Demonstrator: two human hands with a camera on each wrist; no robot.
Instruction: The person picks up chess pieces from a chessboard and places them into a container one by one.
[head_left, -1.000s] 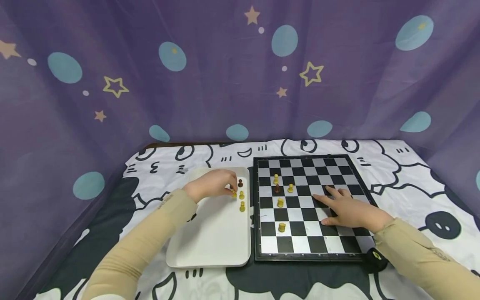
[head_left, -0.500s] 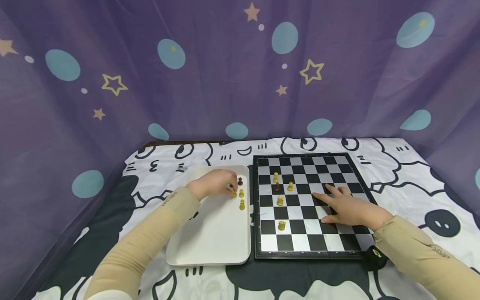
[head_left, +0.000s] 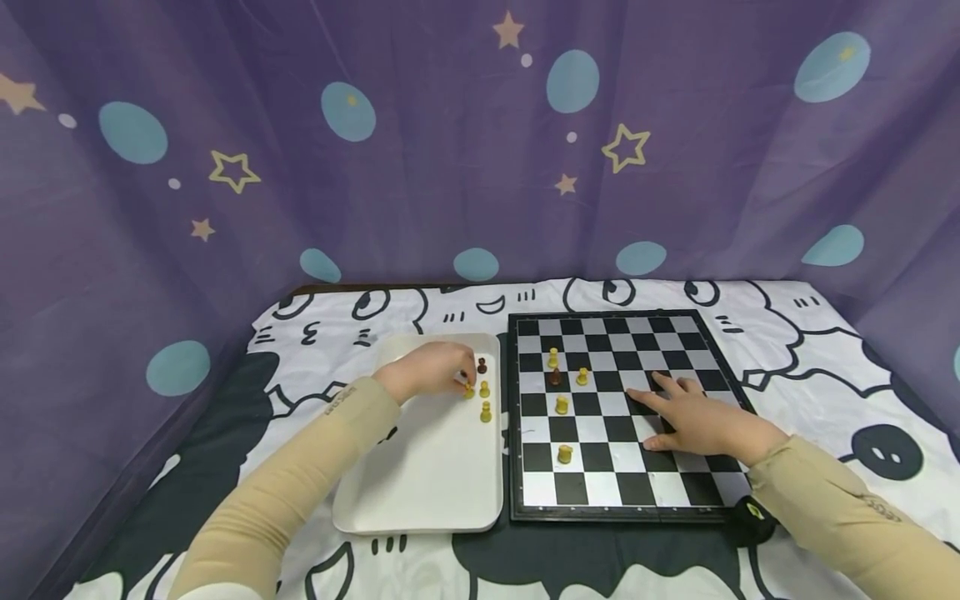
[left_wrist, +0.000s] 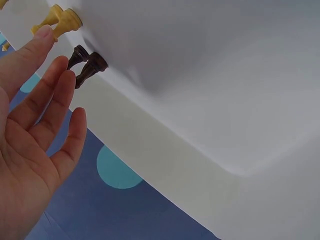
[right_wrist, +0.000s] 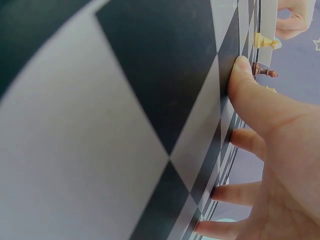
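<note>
Hands (head_left: 429, 367) unmoved, yellow chessman (head_left: 469, 391) pinched, brown chessman (head_left: 482, 366) near, tray (head_left: 427, 475), chessboard (head_left: 626, 456)

The tray (head_left: 427, 483) below you looks like smooth white plastic with a soft sheen. Your chessboard (head_left: 626, 456) has a smooth, faintly glossy face, its pale squares catching light, and a black plastic-looking frame (head_left: 622, 514). The yellow chess piece (head_left: 468, 392) you hold seems smooth moulded plastic; the dark brown pieces (left_wrist: 92, 67) share that low shine. You wear sleeves (head_left: 300, 467) of matt, wrinkled cloth. Before you hangs a softly creased fabric curtain (head_left: 450, 200), and matt printed cloth (head_left: 817, 408) lies underneath.
</note>
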